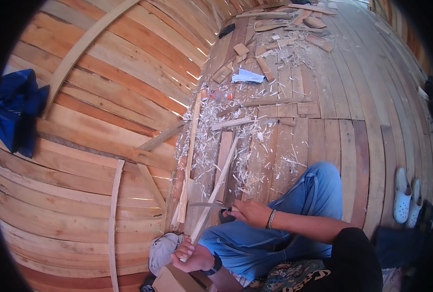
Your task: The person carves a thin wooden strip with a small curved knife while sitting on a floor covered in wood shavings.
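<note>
My left hand (192,255) is closed around the lower end of a long, pale wooden stick (222,180). The stick slants up and away over the floor, its far end among the shavings. In my right hand (251,213) is a knife (207,205), gripped by the handle. Its blade points left and lies across the stick, a little above my left hand; whether it bites into the wood cannot be made out. Most of the knife's handle is hidden by my fingers. My bent leg in blue jeans (318,182) is beside the right forearm.
Wood shavings (248,160) and offcuts (321,43) litter the plank floor. A long strip of wood (193,155) lies along the left wall. Near my left hand are a grey cap (163,250) and a cardboard box (175,281). Pale clogs (402,197) stand right; blue cloth (19,109) hangs left.
</note>
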### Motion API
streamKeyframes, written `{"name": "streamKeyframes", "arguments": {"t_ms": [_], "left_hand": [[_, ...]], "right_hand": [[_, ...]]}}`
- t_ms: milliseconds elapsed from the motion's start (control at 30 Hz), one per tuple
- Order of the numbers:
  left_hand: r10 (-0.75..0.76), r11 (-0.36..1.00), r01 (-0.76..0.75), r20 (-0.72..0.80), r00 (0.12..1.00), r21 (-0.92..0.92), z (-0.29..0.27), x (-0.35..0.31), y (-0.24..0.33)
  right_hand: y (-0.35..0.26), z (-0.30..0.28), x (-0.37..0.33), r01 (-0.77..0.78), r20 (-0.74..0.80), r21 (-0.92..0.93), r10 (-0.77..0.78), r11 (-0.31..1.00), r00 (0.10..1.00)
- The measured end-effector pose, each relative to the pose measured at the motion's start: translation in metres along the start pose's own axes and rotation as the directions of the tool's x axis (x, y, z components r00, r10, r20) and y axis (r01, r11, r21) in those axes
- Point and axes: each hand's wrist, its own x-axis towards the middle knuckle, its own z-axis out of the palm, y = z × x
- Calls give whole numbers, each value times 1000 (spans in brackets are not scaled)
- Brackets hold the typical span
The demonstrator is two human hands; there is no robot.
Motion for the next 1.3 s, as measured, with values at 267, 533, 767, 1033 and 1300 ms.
{"name": "streamKeyframes", "arguments": {"t_ms": [267,533,767,1033,1300], "left_hand": [[13,1000,-13,8,1000,-17,2,-3,2],[-6,999,5,-40,999,-40,14,-6,4],[-26,998,23,-37,999,-61,13,4,7],[4,999,-6,-38,999,-41,9,1,7],[1,1000,-1,-11,1000,-10,14,0,3]], "right_hand": [[6,-11,13,-180,-119,78,189,981,975],[35,-17,25,-255,-35,-315,258,914,966],[18,-8,18,-136,-23,-317,136,938,990],[51,-6,28,-156,-51,-280,148,947,988],[37,-1,17,-174,-35,-283,171,943,985]]}}
